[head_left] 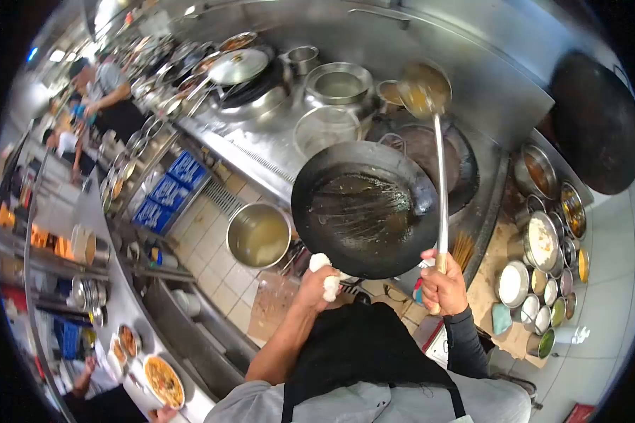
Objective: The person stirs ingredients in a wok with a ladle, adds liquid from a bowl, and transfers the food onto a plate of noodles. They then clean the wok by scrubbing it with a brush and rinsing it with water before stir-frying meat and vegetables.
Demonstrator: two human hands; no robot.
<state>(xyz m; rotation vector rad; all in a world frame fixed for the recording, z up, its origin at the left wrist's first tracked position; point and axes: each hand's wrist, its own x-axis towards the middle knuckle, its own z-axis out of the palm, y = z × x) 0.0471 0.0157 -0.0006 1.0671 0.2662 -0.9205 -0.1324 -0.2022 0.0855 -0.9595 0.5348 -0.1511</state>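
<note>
Wrapped round a white cloth [331, 287] at the near rim of a black wok [360, 211], my left hand [316, 285] is closed. The wok is tilted and holds a thin, shiny layer of liquid. My right hand [444, 283] grips the wooden handle end of a long metal ladle [425, 89]. The ladle's bowl, with yellowish liquid in it, is at the back, above the stove and beyond the wok. Behind the wok, another dark pan [430, 151] sits on the burner.
Seasoning bowls [542, 241] stand at the right. A large pot of cloudy liquid [259, 235] is left of the wok. A strainer [327, 132] and a lidded pan [238, 67] are on the stove. Other people [109, 95] stand at the far left.
</note>
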